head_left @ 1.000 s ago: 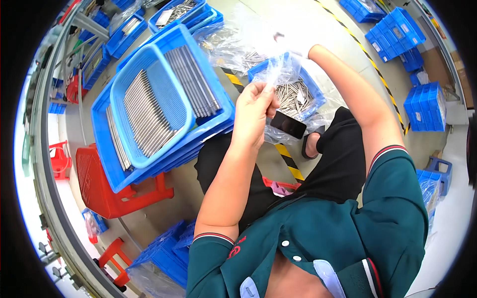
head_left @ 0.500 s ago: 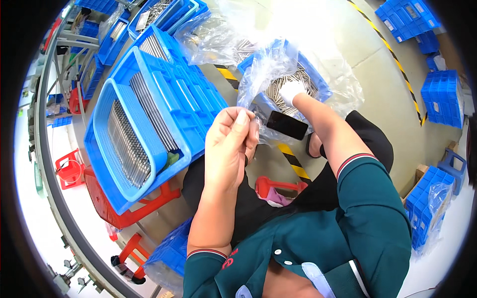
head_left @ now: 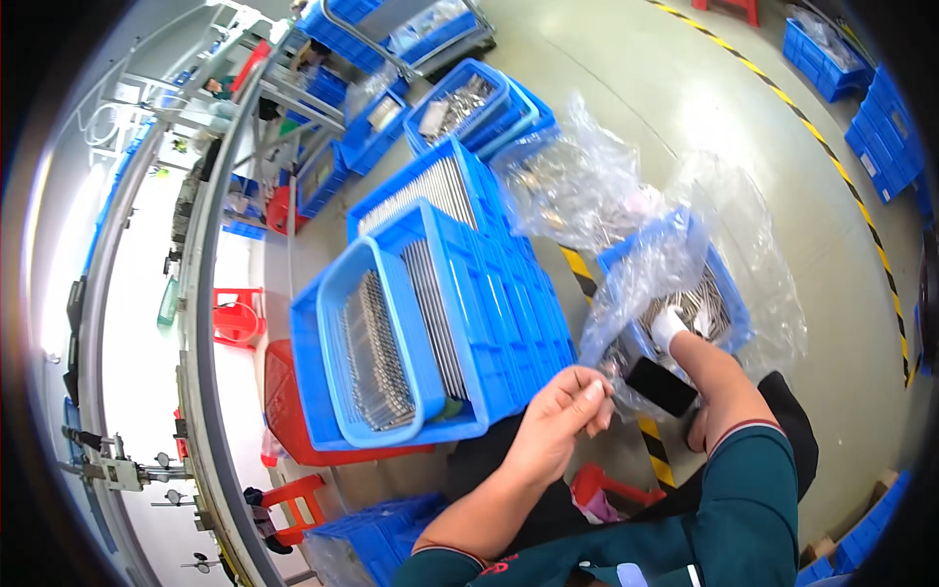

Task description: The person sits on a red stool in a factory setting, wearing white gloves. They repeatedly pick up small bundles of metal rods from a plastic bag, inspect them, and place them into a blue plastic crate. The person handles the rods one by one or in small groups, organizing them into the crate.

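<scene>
My left hand (head_left: 565, 423) is raised over my lap, bare, with thumb and fingers pinched together. Whatever is between the fingertips, if anything, is too small to make out. My right hand (head_left: 668, 329), in a white glove, reaches down into a blue bin (head_left: 739, 328) of loose metal pins (head_left: 708, 305); its fingers are hidden among them. Clear plastic sheeting (head_left: 641, 279) drapes over that bin's left side. A black phone (head_left: 660, 386) lies at its near edge. Left of my left hand, a light-blue basket (head_left: 423, 386) holds rows of metal pins (head_left: 372, 352) inside a larger blue crate (head_left: 518, 333).
Behind the crate, more blue bins (head_left: 460, 93) hold metal parts. A plastic bag (head_left: 567, 181) lies beside the pin bin. Red stools (head_left: 293, 509) stand at the left and below my hands. A metal-framed bench (head_left: 201, 391) runs along the left; striped tape (head_left: 831, 147) crosses the floor.
The whole view has swung left, so bins and hands appear farther right and lower. My left hand stays pinched; my right hand is still in the pin bin.
</scene>
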Available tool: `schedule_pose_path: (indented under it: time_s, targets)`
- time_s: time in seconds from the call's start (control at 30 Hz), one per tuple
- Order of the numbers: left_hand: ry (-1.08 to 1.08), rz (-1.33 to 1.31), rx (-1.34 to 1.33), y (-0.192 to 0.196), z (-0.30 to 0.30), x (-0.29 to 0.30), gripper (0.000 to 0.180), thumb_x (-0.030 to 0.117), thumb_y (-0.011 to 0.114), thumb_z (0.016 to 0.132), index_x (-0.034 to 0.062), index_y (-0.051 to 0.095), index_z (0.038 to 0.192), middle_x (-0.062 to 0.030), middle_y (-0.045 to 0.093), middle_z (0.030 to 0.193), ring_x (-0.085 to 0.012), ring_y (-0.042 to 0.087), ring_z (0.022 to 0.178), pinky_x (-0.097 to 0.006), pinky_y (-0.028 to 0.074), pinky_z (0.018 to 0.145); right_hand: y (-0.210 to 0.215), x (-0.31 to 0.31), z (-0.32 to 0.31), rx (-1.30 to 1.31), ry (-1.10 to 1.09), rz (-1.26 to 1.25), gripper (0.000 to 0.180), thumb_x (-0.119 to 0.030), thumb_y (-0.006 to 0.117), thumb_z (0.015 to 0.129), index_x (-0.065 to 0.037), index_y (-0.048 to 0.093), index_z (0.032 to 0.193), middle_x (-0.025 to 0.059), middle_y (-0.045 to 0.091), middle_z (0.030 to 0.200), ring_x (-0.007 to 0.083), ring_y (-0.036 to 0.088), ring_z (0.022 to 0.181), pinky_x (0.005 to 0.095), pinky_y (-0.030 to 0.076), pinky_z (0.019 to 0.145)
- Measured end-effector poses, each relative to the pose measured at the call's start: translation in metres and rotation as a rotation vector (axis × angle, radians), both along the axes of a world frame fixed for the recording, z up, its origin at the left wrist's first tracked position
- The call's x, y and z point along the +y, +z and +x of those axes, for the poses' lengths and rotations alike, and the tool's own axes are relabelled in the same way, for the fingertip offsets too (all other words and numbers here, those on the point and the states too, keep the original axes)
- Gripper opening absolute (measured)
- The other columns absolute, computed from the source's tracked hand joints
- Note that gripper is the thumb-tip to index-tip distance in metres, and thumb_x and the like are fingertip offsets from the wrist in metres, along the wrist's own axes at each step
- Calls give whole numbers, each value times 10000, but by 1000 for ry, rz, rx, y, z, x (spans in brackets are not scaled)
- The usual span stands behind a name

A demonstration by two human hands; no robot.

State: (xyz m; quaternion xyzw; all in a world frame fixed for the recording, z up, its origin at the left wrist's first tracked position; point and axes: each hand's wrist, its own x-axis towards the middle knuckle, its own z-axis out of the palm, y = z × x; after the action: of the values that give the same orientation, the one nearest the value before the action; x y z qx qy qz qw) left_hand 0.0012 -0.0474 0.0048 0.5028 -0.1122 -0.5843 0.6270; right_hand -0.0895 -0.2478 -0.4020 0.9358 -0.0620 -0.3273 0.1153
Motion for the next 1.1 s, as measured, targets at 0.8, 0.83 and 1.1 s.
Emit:
schedule_pose_path:
  time_s: [0.8, 0.83, 1.1]
  targets:
    - [-72, 16, -63, 8, 1, 5, 219, 289, 511, 952, 72, 529, 976, 9, 506, 723, -62, 424, 650, -202, 309, 582, 38, 1, -3, -28, 10, -11, 204, -224, 564, 794, -146, 720, 900, 39, 692, 839, 237, 662, 813, 459, 455, 619]
    - [-83, 12, -67, 9, 1, 4, 222, 293, 511, 952, 73, 527, 975, 12, 504, 720, -59, 418, 646, -199, 302, 578, 35, 0, -2, 0, -90, 40, 207, -219, 566, 791, -144, 718, 909, 41, 694, 848, 233, 667, 807, 458, 459, 598]
    - [-93, 2, -72, 9, -2, 5, 217, 304, 508, 954, 88, 525, 974, 21, 513, 722, -44, 413, 634, -180, 290, 558, 23, 5, -6, -37, -392, 110, 216, -214, 560, 801, -159, 720, 936, 31, 706, 913, 219, 686, 825, 432, 475, 588]
